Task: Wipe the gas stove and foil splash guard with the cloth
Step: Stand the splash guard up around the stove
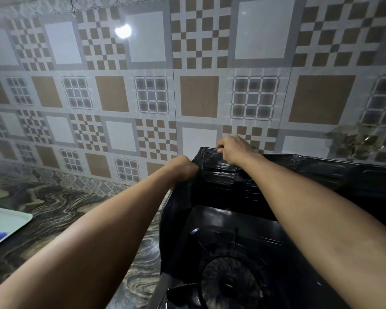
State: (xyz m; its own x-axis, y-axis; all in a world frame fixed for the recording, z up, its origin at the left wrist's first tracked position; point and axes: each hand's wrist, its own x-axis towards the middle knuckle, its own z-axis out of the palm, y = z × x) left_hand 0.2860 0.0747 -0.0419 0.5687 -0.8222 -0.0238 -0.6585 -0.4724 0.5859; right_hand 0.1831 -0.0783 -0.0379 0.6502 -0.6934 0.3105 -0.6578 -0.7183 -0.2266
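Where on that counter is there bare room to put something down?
The marbled counter lies bare between the pale tray at the left edge and the dark splash guard, back to the tiled wall. The right is crowded: the gas stove sits inside the guard, and the left hand and right hand grip its corner.

Dark, crinkled foil splash guard [276, 175] stands upright behind and beside black gas stove [232, 275].
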